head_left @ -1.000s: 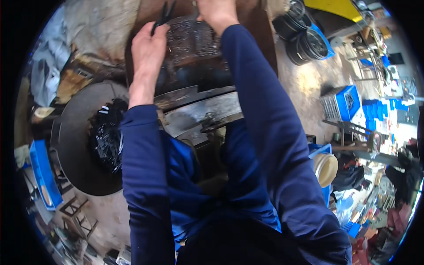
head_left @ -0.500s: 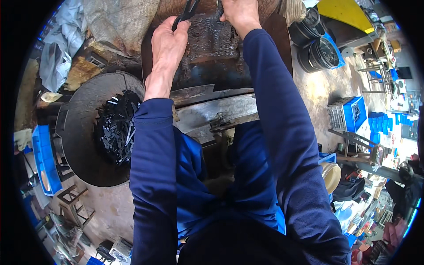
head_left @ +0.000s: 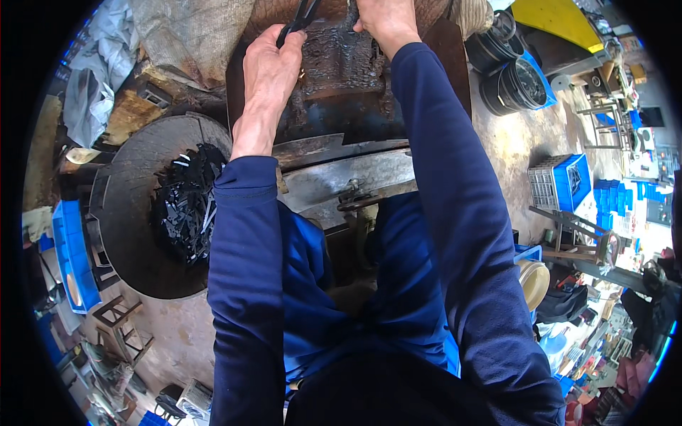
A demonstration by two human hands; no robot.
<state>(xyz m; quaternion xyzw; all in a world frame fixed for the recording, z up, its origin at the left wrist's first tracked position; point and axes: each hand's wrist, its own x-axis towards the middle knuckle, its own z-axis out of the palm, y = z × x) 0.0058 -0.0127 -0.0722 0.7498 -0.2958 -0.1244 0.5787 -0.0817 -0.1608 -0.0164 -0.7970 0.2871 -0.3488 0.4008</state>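
At the upper edge my left hand (head_left: 273,62) is closed on a slim black forked piece (head_left: 302,17), which runs out of the picture; its exact kind does not show. My right hand (head_left: 388,21) is bent with its fingers closed, partly cut off by the upper edge. A dark, rough bar end (head_left: 352,14) shows by its thumb, but what the fingers hold is hidden. Between and below both hands lies a dark, wet-looking, crusted machine surface (head_left: 337,78). Left of my left forearm stands a large round dark basin (head_left: 121,234) with many thin black strips (head_left: 188,202) in it.
A metal ledge (head_left: 348,177) with a rusty handle (head_left: 361,201) sits before my knees. Black buckets (head_left: 513,86) stand at the far right, near a blue-and-white crate (head_left: 561,183). Grey sacking (head_left: 192,35) and a blue bin (head_left: 74,255) are on the left.
Both hands have shifted only very slightly toward the far edge. The left hand keeps its hold on the black forked piece.
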